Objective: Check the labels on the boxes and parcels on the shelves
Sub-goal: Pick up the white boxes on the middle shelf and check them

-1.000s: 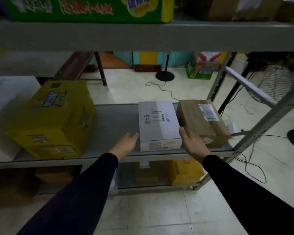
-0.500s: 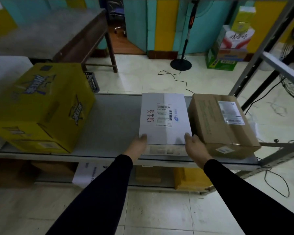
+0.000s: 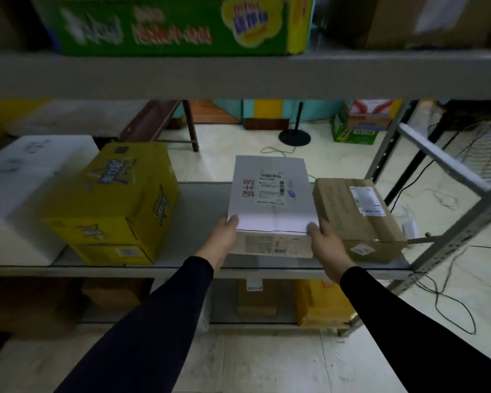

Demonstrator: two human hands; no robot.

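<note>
Floor, nearest: pale tiles (image 3: 270, 361) with dark grout lines, under both dark sleeves.
Left hand (image 3: 220, 241): grips the near left corner of the white box (image 3: 270, 211), thumb on top.
Right hand (image 3: 325, 245): grips the near right corner of the same box, thumb on its top edge; the two hands sit apart, one at each corner.
White box: at the front of the middle shelf (image 3: 199, 211), top face tilted toward the camera, a barcode label (image 3: 272, 190) and red characters on it.
Brown parcel (image 3: 357, 219): just beside the white box on its right, with a white label on top.
Yellow carton (image 3: 111, 205): left on the same shelf, well apart from the white box; a white foam box (image 3: 20, 191) touches its far side.
Shelf surface: bare grey board between the cartons.
Lower shelf: brown and yellow boxes (image 3: 322, 303), dim.
Upper shelf: green carton (image 3: 170, 24), blurred.
Room beyond: cream floor, black round stand base (image 3: 294, 136) with a cable, wooden table leg (image 3: 190, 126), teal and yellow wall, stacked cartons (image 3: 360, 123) at right.
</note>
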